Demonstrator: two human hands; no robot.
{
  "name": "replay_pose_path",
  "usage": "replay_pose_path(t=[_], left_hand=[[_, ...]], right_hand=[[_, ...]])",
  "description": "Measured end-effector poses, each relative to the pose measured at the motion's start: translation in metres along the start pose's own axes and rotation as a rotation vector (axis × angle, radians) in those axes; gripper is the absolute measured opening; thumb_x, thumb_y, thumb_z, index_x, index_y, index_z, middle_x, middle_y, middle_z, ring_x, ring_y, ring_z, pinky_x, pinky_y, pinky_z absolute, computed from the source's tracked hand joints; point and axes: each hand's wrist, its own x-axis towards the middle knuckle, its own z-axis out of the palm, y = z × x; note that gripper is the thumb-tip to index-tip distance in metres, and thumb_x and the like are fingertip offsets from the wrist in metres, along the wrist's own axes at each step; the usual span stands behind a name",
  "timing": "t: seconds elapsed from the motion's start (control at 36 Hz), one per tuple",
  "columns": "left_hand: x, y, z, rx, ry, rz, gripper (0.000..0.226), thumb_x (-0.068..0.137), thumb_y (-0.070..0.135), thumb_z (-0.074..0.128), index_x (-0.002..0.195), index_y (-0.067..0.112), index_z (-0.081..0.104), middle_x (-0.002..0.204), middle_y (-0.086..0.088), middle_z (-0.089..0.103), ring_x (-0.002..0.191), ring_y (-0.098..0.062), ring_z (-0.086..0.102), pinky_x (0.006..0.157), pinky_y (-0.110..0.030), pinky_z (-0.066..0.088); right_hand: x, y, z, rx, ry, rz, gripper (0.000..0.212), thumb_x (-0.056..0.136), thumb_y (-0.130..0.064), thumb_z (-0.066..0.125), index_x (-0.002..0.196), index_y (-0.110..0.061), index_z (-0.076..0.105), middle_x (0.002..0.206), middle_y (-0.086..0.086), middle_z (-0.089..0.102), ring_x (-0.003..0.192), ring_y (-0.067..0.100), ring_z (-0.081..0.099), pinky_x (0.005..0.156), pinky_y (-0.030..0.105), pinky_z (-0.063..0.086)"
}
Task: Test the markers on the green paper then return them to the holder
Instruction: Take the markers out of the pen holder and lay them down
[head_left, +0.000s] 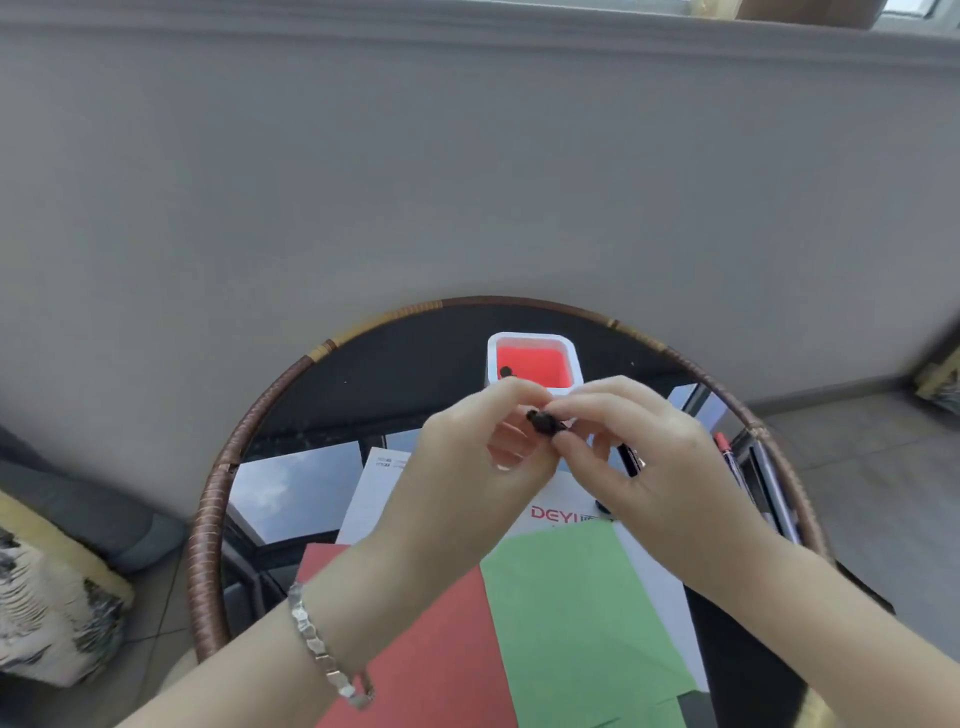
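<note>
Item: 1 black marker (544, 422), long axis roughly level, pinched between left hand (467, 467) and right hand (649, 457); fingers of both closed on it. Held above green paper (576, 613), holder (532, 361) just beyond. Judged: cap coming off or going on, along that axis.

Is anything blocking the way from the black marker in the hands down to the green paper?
Nothing visible does. Both hands hold the black marker above the table; the green paper sheet lies bare below, toward the person.

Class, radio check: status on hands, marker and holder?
Left hand and right hand both pinching black marker above table. Green paper unmarked. Holder behind, unobstructed.
</note>
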Motion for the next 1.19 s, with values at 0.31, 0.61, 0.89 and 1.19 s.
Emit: replay_pose_path(t=[0.31,0.61,0.89,1.19], left_hand=[[-0.02,-0.01,0.001,-0.21,0.021,-0.203,0.021,0.08,-0.004,0.062,0.074,0.014,0.053,0.076,-0.006,0.067,0.074,-0.023,0.066,0.07,-0.039,0.053],[-0.027,-0.025,0.009,0.276,-0.322,-0.083,0.022,0.098,0.021,0.036,0.109,0.018,0.055,0.098,0.005,0.057,0.09,-0.004,0.046,0.076,-0.016,0.037],[-0.032,-0.026,0.011,0.224,-0.386,-0.031,0.022,0.097,0.036,0.036,0.108,0.052,0.045,0.071,0.026,0.056,0.054,-0.007,0.042,0.051,-0.015,0.031],[-0.029,-0.035,0.001,0.212,-0.276,-0.367,0.017,0.096,0.015,0.028,0.097,0.031,0.03,0.078,-0.005,0.054,0.044,-0.007,0.033,0.049,-0.026,0.031]], right_hand=[[-0.028,-0.001,0.011,0.666,0.028,0.668,0.028,0.074,-0.04,0.053,0.09,-0.018,0.061,0.058,-0.004,0.062,0.051,0.005,0.054,0.053,0.016,0.04],[-0.031,-0.003,0.028,0.754,0.183,0.691,0.008,0.086,-0.015,0.057,0.084,-0.013,0.065,0.055,-0.003,0.059,0.053,0.008,0.052,0.054,0.018,0.044],[-0.036,-0.004,0.018,0.744,0.07,0.578,0.021,0.074,-0.026,0.055,0.081,-0.008,0.065,0.059,-0.002,0.061,0.056,0.008,0.053,0.062,0.016,0.047],[-0.019,0.066,-0.02,0.183,0.001,0.872,0.032,0.091,-0.027,0.052,0.118,-0.009,0.05,0.066,0.005,0.052,0.06,0.017,0.049,0.067,0.033,0.044]])
